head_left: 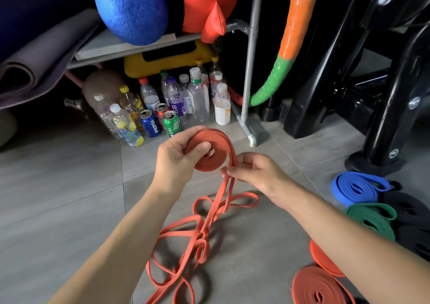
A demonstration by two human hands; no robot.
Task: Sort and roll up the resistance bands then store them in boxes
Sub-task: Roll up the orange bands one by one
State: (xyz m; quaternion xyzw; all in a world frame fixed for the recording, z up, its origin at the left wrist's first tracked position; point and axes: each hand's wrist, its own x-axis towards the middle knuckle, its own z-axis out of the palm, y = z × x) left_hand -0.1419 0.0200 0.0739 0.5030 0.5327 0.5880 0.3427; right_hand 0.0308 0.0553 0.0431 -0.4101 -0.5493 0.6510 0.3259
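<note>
Rolling flat orange rubber band (221, 140) | left hand (179, 161) clasps coil (214, 163) | right hand (253, 171) pinches tail (222, 187) just beside the coil, long axis dropping floorward

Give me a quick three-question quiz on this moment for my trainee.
1. True or false: the left hand holds a partly rolled orange band.
2. The right hand pinches: A nothing, B that band's loose strands, C a box.
3. What colour is the roll just beyond the green roll?
Key: 1 true; 2 B; 3 blue roll.
</note>
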